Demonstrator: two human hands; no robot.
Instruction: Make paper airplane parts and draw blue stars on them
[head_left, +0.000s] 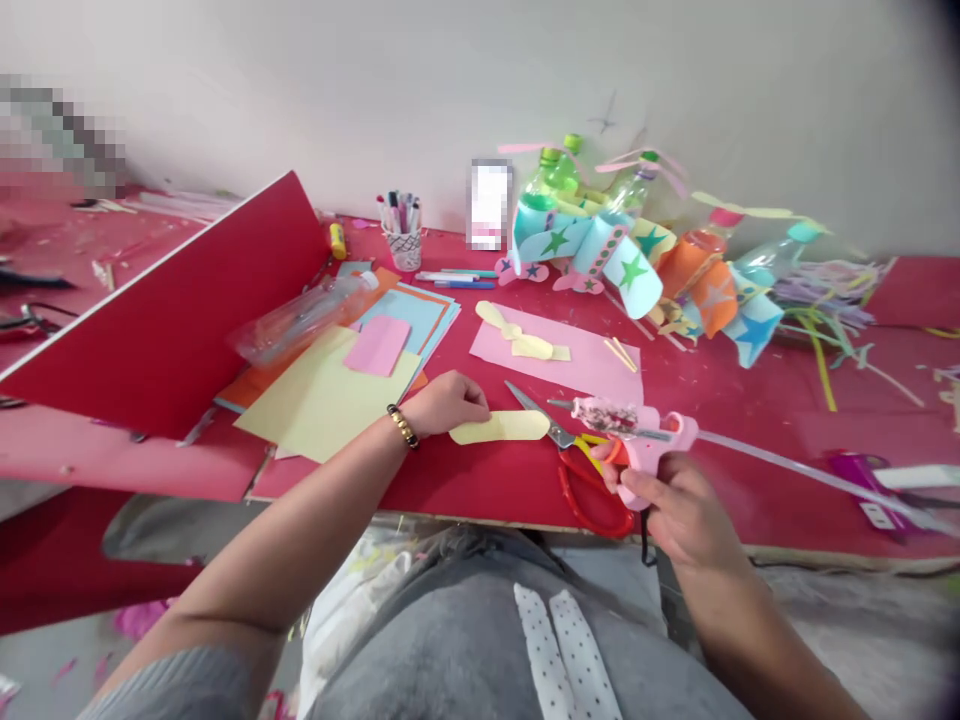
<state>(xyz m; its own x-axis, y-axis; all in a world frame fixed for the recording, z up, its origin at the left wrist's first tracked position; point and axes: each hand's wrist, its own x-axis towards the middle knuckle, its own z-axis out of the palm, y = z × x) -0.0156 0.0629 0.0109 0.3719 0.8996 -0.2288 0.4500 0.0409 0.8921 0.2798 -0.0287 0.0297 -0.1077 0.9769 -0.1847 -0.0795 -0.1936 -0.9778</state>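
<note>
My left hand (451, 402) pinches the left end of a pale yellow paper strip (504, 427) with rounded ends, low over the red table. In my right hand (675, 500) is a pink glue gun (645, 440), its nozzle pointing left and a long clear glue stick (787, 462) trailing out of its back. Scissors (596, 490) with red and yellow handles lie beneath the gun, blades partly apart. Just behind, a pink paper sheet (570, 372) carries a yellow paper propeller (517, 333) and a few thin sticks (620, 354).
Several bottle planes (630, 240) with paper wings stand at the back right. A pen cup (406, 240), a phone (490, 205) and loose pens line the wall. To the left are coloured paper sheets (322, 395), a clear plastic bottle (300, 320) and a slanted red board (187, 310).
</note>
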